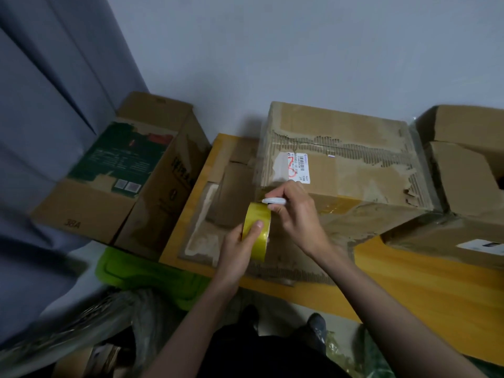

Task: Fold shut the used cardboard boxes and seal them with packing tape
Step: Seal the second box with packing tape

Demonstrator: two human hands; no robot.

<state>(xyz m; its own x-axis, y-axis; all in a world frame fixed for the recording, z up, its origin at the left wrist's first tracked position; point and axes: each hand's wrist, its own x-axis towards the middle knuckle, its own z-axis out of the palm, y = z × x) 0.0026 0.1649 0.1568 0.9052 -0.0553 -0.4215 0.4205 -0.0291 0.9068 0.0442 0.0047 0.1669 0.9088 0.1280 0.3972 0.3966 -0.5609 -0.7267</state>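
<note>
1. Left hand (240,241) holds the yellow tape roll (256,230) on edge, fingers wrapped round it, one fingertip flat on the outer face. Roll sits just beside the near left corner of the big closed box (341,165) on the counter (425,285); likely kept there so the strip stays taut off the box.
2. Right hand (293,211) grips a small white cutter (274,201), fingers curled around it, tip at the top edge of the roll. Judgement: about to cut the tape free after laying a strip.
3. Glossy tape shows on the box's near face, right of the hand; top face torn, corrugation exposed, shipping label (298,166) stuck on.
4. Flattened cardboard (226,203) lies under and left of the box.
5. Hard to tell: the tape strip between roll and box is hidden by the right hand; cutter blade not visible.
6. Open box (463,148) at right is cut off by the frame; printed box (122,170) at left stands off the counter, blurred.
</note>
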